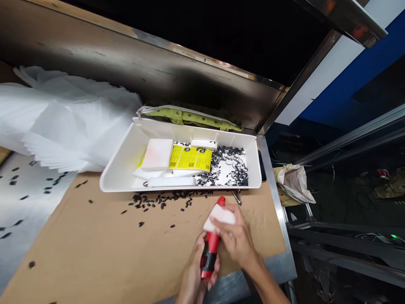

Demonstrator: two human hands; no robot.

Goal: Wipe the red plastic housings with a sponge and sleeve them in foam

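My left hand (pixel 195 274) grips the black and red handle of a red tool (pixel 211 247) that points away from me over the brown cardboard sheet (pixel 95 245). My right hand (pixel 236 238) pinches a small white pad (pixel 220 216) against the upper part of the tool. Both hands are at the near right of the bench. Just beyond them stands a white plastic tray (pixel 122 169) holding white pads, yellow labels (pixel 190 158) and a heap of small black parts (pixel 229 166).
Several small black parts (pixel 164 200) lie scattered on the cardboard in front of the tray. A stack of white foam sheets (pixel 60 122) lies at the left. A green perforated strip (pixel 190 118) rests behind the tray against the steel back wall. Crumpled paper (pixel 294 181) sits past the bench's right edge.
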